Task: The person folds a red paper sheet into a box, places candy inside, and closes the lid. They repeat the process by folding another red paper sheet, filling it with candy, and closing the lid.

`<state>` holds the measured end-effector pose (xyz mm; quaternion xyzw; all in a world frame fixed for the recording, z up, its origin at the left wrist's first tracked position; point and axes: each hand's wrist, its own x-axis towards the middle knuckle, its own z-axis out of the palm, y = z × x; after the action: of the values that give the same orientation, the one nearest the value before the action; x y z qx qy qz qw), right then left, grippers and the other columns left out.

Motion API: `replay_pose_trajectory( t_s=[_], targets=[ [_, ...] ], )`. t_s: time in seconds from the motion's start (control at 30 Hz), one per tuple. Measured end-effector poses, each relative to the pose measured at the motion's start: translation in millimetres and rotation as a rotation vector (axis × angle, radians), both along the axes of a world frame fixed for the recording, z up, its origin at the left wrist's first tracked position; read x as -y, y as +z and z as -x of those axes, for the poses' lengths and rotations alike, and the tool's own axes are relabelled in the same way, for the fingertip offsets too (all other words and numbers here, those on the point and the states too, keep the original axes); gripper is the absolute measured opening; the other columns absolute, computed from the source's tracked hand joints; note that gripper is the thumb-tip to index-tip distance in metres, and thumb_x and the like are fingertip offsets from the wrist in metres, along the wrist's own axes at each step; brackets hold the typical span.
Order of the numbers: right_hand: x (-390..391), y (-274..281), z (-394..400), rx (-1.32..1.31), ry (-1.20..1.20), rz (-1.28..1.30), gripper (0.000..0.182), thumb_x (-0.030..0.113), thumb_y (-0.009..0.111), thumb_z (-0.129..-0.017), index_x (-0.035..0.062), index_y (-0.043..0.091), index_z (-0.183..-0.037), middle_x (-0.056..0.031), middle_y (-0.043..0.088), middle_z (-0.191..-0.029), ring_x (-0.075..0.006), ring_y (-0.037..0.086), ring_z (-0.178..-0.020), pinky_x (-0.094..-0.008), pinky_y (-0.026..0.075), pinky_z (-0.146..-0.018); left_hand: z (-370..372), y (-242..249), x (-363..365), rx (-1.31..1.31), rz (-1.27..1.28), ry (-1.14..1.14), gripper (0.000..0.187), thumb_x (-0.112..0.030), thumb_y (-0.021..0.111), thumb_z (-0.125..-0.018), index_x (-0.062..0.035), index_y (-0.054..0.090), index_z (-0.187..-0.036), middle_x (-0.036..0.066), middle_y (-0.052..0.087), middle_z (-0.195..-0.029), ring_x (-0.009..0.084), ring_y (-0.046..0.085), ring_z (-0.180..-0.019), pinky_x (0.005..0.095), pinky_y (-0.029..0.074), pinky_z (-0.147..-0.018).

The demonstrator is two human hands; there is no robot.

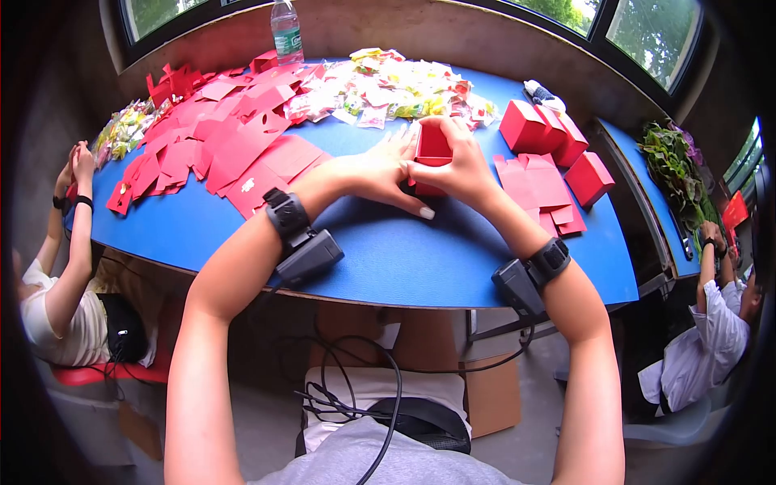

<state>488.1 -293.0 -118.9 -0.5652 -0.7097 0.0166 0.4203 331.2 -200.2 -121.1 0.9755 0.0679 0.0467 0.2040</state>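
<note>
An open red box (pixel 432 145) stands on the blue table between my hands, its hollow inside facing up. My right hand (pixel 459 162) is wrapped round the box, fingers over its far side and thumb across its near side. Against the box's left side rests my left hand (pixel 386 172), its fingers spread and its thumb stretched toward me over the table. The lower part of the box is partly hidden by my hands. To the right lie flat red card pieces (pixel 537 187), with folded red boxes (pixel 521 125) behind them.
Flat red cards (pixel 242 149) cover the table's left side. Wrapped sweets (pixel 388 85) are heaped at the back, near a water bottle (pixel 287 36). People sit at far left and far right. Greenery (pixel 679 166) lies on another table. Cables hang over my lap.
</note>
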Motion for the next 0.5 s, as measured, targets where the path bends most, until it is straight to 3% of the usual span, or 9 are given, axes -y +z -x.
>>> replay_pose_trajectory(
  t_s=[0.03,0.07,0.1,0.13,0.17,0.2,0.27,0.37,0.5],
  targets=[
    [-2,-1,-2,-0.021,0.019,-0.013,0.064,0.035,0.079,-0.063,0.0039,0.052,-0.111,-0.013,0.056,-0.105,-0.0262,0.056,-0.099,-0.0351,0.046,-0.084,1,-5,-12,-0.015,-0.239,-0.058,0.093,-0.051,0.064,-0.078,-0.001,0.017,-0.141,0.027,0.014,-0.144,0.0396,0.019,-0.132,0.0407,0.017,-0.11],
    [-3,-2,-4,-0.041,0.037,-0.025,0.062,0.034,0.079,-0.064,0.0042,0.052,-0.111,-0.0128,0.055,-0.106,-0.026,0.056,-0.099,-0.0349,0.046,-0.084,7,-8,-26,0.007,-0.092,0.036,0.099,-0.065,0.054,-0.078,0.0069,0.021,-0.138,0.032,0.016,-0.143,0.0394,0.011,-0.137,0.0399,0.015,-0.111],
    [-1,-1,-5,-0.018,0.054,-0.017,0.061,0.034,0.078,-0.064,0.0044,0.052,-0.111,-0.0121,0.056,-0.105,-0.0252,0.056,-0.098,-0.0345,0.046,-0.083,19,19,-23,-0.177,-0.031,0.179,0.091,-0.061,0.047,-0.084,0.0073,0.022,-0.138,0.032,0.019,-0.142,0.0366,0.013,-0.137,0.0365,0.014,-0.112],
    [0,-1,-6,-0.022,0.056,-0.017,0.061,0.034,0.078,-0.064,0.0044,0.052,-0.111,-0.0121,0.056,-0.105,-0.0252,0.056,-0.098,-0.0345,0.046,-0.083,27,7,-52,-0.012,0.043,0.179,0.081,-0.056,0.042,-0.089,0.006,0.022,-0.138,0.029,0.026,-0.141,0.0348,0.022,-0.135,0.0359,0.019,-0.11],
    [0,-1,-6,-0.061,0.092,0.01,0.063,0.035,0.079,-0.063,0.0037,0.052,-0.112,-0.0146,0.053,-0.105,-0.0274,0.055,-0.098,-0.0359,0.046,-0.084,38,28,-46,0.077,0.028,0.258,0.071,-0.05,0.041,-0.092,0.0024,0.026,-0.138,0.026,0.033,-0.139,0.0336,0.032,-0.13,0.0377,0.025,-0.107],
    [0,1,-6,-0.097,0.129,0.033,0.065,0.036,0.079,-0.063,0.003,0.052,-0.112,-0.0172,0.051,-0.106,-0.0297,0.054,-0.099,-0.0374,0.046,-0.084,36,18,-73,0.314,0.079,0.332,0.062,-0.043,0.046,-0.092,0.0006,0.035,-0.135,0.024,0.041,-0.134,0.0323,0.04,-0.125,0.0384,0.03,-0.104],
    [-2,-1,-7,-0.071,0.13,-0.001,0.065,0.035,0.08,-0.063,0.0037,0.052,-0.112,-0.0173,0.05,-0.107,-0.0297,0.054,-0.099,-0.0372,0.047,-0.085,37,8,-97,0.47,0.067,0.566,0.051,-0.035,0.051,-0.09,-0.0023,0.044,-0.129,0.022,0.048,-0.128,0.0319,0.044,-0.121,0.0389,0.033,-0.102],
    [-4,-2,-9,-0.068,0.176,0.018,0.067,0.035,0.079,-0.063,0.0041,0.051,-0.115,-0.017,0.048,-0.109,-0.0303,0.053,-0.102,-0.0374,0.046,-0.086,27,-12,-104,0.203,-0.34,0.639,0.04,-0.021,0.058,-0.083,-0.0099,0.052,-0.12,0.021,0.053,-0.12,0.0347,0.051,-0.111,0.0402,0.041,-0.093],
    [-3,0,-10,-0.097,0.198,0.044,0.069,0.033,0.079,-0.063,0.0047,0.049,-0.118,-0.0173,0.047,-0.111,-0.0304,0.051,-0.105,-0.037,0.045,-0.089,17,-12,-109,0.227,-0.237,0.674,0.035,-0.02,0.061,-0.078,-0.0064,0.053,-0.11,0.02,0.055,-0.111,0.0316,0.056,-0.101,0.0386,0.044,-0.087]
  ],
)
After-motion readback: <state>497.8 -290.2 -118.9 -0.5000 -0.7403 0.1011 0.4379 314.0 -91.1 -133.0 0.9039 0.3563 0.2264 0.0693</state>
